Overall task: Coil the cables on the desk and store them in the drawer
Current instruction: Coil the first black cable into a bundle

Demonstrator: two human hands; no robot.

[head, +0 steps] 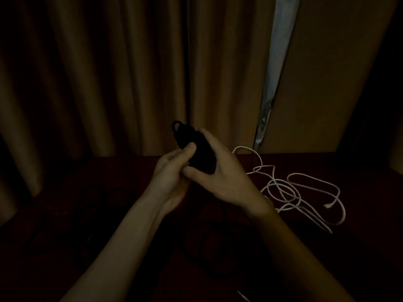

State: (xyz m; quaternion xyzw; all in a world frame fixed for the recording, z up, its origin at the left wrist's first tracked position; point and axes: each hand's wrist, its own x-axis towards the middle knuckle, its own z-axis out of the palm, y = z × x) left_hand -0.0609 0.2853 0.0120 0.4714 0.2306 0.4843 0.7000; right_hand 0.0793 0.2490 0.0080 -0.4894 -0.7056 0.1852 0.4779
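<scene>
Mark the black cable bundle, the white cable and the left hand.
black cable bundle [201, 155]: head view, on its dark middle section.
white cable [283, 192]: head view, on the crossing loops in the middle of the tangle.
left hand [171, 173]: head view, on the palm.

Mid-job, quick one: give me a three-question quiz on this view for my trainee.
1. True or false: the white cable is already coiled.
2. What holds the black cable bundle? A one hand; B both hands; C nothing, it lies flat.
3. Fill in: the white cable lies on the ____.
Key: 1 false, it lies loose. 2 B, the left hand and right hand both grip it. 3 desk.
</scene>
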